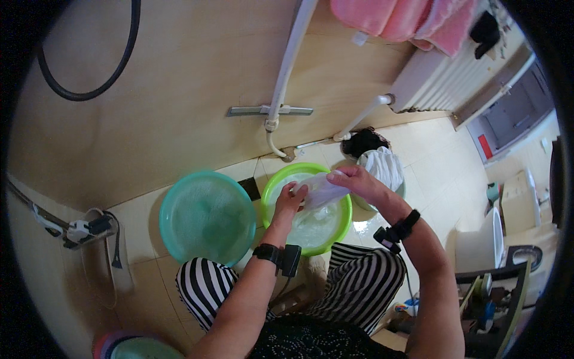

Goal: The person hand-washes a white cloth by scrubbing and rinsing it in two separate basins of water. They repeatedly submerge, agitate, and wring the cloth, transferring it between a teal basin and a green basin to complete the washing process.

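Observation:
A thin, wet, pale cloth [320, 190] is stretched between my two hands above a lime-green plastic basin [349, 224] of cloudy water. My left hand [290, 199] grips its left end, fingers bent around the fabric. At the upper right of the cloth, my right hand [354, 179] pinches the other end between thumb and fingers. Part of the basin lies hidden under the hands and cloth. To the left stands a teal plastic basin [164, 224] holding water with suds on its surface.
White cloth [383, 167] fills a container right of the green basin, beside a dark cloth heap [365, 142]. A white pipe [287, 67] runs down the wall. A black floor piece [250, 188] lies between the basins. Shelving [515, 309] with small items stands at lower right.

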A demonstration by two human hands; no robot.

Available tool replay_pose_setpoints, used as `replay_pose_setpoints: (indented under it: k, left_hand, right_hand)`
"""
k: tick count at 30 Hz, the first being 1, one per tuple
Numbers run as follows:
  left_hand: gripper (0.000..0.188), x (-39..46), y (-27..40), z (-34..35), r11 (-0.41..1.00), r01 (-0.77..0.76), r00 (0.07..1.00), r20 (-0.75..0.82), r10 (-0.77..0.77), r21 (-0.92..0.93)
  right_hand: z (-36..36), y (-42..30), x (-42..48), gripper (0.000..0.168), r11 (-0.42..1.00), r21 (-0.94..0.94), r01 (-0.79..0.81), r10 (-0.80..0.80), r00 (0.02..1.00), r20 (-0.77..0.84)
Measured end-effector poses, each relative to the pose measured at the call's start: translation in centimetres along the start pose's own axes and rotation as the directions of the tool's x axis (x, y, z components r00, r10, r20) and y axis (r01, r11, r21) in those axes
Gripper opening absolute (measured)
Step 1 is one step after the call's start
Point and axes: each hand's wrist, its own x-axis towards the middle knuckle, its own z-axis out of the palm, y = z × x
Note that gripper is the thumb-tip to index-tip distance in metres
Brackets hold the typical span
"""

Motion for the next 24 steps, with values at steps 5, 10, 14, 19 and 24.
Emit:
replay_pose_setpoints:
  k: [5,10,14,19,24]
  left_hand:
    - [0.012,-1.1,2.9,0.6,0.961,-0.246,0.968,0.015,0.250,-0.123]
    - [0.012,-3.0,7.5,1.0,0.889,-0.453,0.889,0.033,0.456,-0.071]
    - [0.011,-4.9,9.5,1.9,0.894,-0.448,0.889,0.106,0.445,0.007]
    - [0.012,-6.8,12.0,3.1,0.891,-0.453,0.884,0.155,0.442,0.040]
    - [0.020,-9.1,15.2,4.3,0.876,-0.476,0.871,0.177,0.458,0.081]
  right_hand:
    - [-1.1,-1.6,-2.8,0.026,0.989,-0.015,0.146,-0.147,0.989,-0.026]
    - [-1.3,4.6,-5.2,0.051,0.976,0.049,0.214,-0.194,0.945,-0.263]
    - [-0.2,6.5,-6.3,0.044,0.948,0.222,0.227,-0.178,0.959,-0.220]
    - [-1.0,6.1,-6.0,0.036,0.967,-0.079,0.241,-0.251,0.956,-0.153]
    - [-1.7,6.2,-4.0,0.044,0.977,-0.094,0.193,-0.213,0.922,-0.323]
